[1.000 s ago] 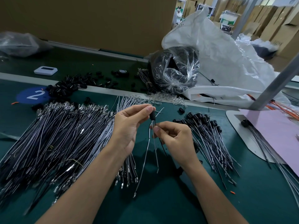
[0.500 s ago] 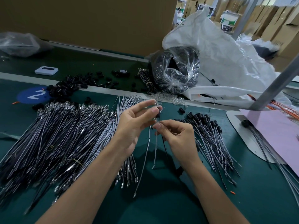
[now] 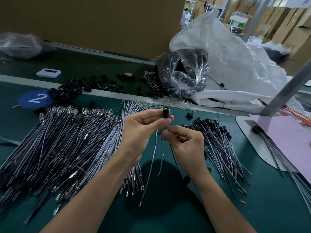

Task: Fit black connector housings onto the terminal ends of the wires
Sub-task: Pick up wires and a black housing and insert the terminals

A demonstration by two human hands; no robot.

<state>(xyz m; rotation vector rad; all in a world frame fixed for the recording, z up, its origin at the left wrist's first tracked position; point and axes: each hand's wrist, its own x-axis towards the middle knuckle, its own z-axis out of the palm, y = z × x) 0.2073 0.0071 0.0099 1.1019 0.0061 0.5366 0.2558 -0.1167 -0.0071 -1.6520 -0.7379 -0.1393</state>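
Wire pile (image 3: pixel 67 145): a broad heap of grey and black leads with bare metal terminals fans across the left of the green table (image 3: pixel 168 216).
Loose housings (image 3: pixel 70 91): black caps lie scattered behind the heap, near a blue disc marked 2 (image 3: pixel 36 98).
Left hand (image 3: pixel 143 130): raised above the table, thumb and forefinger pinching a black connector housing (image 3: pixel 165 112) held upright.
Right hand (image 3: pixel 185 143): just below the housing, fingers curled, pinching the wires (image 3: pixel 154 158) that run up to its underside and hang toward the table.
Finished pile (image 3: pixel 218 140): leads capped in black lie right of the hands.
Pink sheet (image 3: pixel 286 137): at the far right edge, with more leads lying across it.
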